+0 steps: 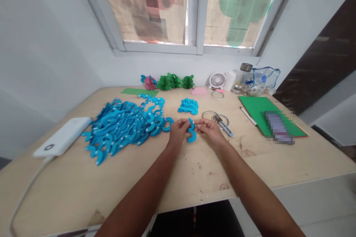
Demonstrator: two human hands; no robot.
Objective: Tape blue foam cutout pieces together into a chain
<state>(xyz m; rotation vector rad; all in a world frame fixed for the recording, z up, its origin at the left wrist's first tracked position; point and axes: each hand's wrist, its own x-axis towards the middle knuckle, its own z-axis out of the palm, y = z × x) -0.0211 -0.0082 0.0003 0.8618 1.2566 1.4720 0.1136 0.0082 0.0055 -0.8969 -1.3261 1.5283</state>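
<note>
A blue cut-out shaped like a 3 [191,137] is held up between my hands just above the table. My left hand [178,130] pinches its left edge, fingers closed. On the other side, my right hand [210,132] has its thumb and fingertips closed at the upper right edge. A small white patch shows near the top of the piece. Left of my hands lies a big heap of similar blue cut-outs [119,127], many with white patches. Just beyond my hands sits a smaller bunch of blue cut-outs [188,106].
A blue box cutter [224,126] lies across metal rings [210,115] to the right. Farther right are a white pen [248,116], a green sheet [257,109] and a blurred-out phone-like object [279,127]. A white power bank [62,137] with a cable lies left. A small fan [217,80] stands behind.
</note>
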